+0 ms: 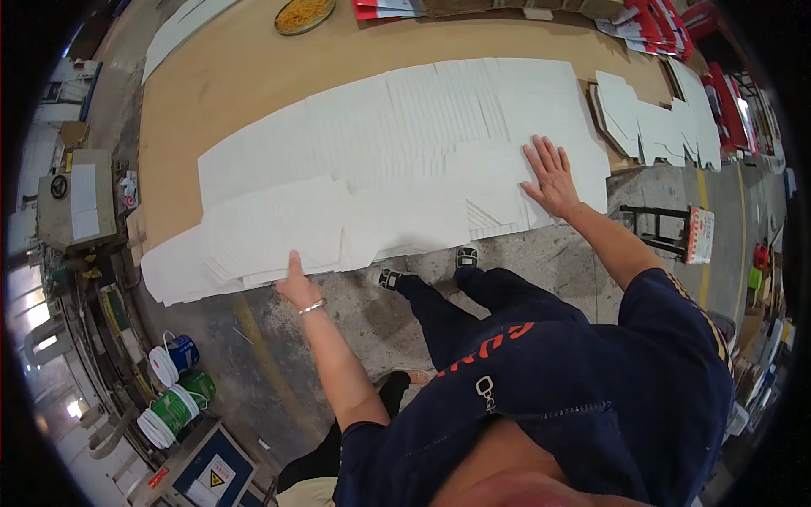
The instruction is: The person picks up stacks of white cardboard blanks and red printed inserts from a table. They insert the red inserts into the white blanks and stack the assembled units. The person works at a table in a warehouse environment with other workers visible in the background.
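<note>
A long overlapping spread of white die-cut cardboard sheets (pixel 397 160) lies on a brown worktable (pixel 211 84). My left hand (pixel 296 286) grips the near edge of the sheets at the lower left, thumb on top and fingers underneath. My right hand (pixel 553 176) lies flat on the sheets' right end, fingers spread, holding nothing. My dark trouser legs and shoes stand close against the table's near edge.
A round tray of yellow bands (pixel 304 13) sits at the table's far side. Another pile of white die-cut blanks (pixel 659 127) lies to the right, with red and white cartons (pixel 650 25) behind. A machine (pixel 76 198) and white coils (pixel 173 406) stand at left; a metal stand (pixel 659 228) at right.
</note>
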### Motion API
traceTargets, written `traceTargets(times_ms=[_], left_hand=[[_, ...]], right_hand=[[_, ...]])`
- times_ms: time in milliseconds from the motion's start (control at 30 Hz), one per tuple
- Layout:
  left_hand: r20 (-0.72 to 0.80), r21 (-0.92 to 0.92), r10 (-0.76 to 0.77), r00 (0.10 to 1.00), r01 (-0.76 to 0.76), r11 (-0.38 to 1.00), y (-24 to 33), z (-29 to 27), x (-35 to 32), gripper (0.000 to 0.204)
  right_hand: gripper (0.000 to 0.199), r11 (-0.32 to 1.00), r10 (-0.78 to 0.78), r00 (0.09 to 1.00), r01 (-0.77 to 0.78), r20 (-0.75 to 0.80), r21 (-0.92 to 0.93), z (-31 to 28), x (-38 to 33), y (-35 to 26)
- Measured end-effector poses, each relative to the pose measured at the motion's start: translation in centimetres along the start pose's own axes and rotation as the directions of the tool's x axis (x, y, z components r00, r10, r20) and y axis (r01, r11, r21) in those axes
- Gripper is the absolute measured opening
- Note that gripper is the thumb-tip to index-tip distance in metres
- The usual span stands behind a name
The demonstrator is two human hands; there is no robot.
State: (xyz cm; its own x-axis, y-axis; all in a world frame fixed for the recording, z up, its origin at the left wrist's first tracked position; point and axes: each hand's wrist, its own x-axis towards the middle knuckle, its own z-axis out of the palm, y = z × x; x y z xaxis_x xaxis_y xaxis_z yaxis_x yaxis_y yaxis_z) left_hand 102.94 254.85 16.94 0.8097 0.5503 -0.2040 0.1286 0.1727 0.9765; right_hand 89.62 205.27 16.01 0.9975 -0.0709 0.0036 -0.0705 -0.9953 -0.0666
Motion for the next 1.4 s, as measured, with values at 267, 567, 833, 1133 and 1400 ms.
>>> traceTargets(times_ms=[267, 567, 833, 1133, 1400], left_hand=[[0.027, 0.429, 0.353, 0.935, -0.33, 0.841, 0.7, 1.8, -3.2, 0.029], [0.405, -0.127, -0.441, 0.801, 0.527, 0.841, 0.7, -5.1, 2.0, 0.028], [0.548, -0.185, -0.51, 0.664, 0.69, 0.7, 2.4, -11.7, 3.5, 0.042], [0.214, -0.391, -0.55, 0.807, 0.587, 0.709, 1.6, -19.2, 18.0, 0.052], [0.112, -0.471, -0.545, 0.831, 0.527, 0.707, 2.5, -19.2, 25.1, 0.028]], right_hand=[[0.072, 1.0, 0.015, 1.0, -0.015, 0.023, -0.009, -0.1, -0.1, 0.9], [0.073, 0.997, 0.025, 0.994, -0.017, 0.102, -0.078, -0.1, 0.5, 0.1], [0.081, 0.907, 0.416, 0.894, -0.395, -0.168, 0.146, -1.3, -2.9, -6.3], [0.087, -0.446, 0.792, 0.084, -0.597, 0.605, 0.667, 4.1, -2.6, -20.2], [0.043, -0.742, 0.641, 0.317, 0.021, 0.7, 0.67, 7.2, -0.2, -22.3]])
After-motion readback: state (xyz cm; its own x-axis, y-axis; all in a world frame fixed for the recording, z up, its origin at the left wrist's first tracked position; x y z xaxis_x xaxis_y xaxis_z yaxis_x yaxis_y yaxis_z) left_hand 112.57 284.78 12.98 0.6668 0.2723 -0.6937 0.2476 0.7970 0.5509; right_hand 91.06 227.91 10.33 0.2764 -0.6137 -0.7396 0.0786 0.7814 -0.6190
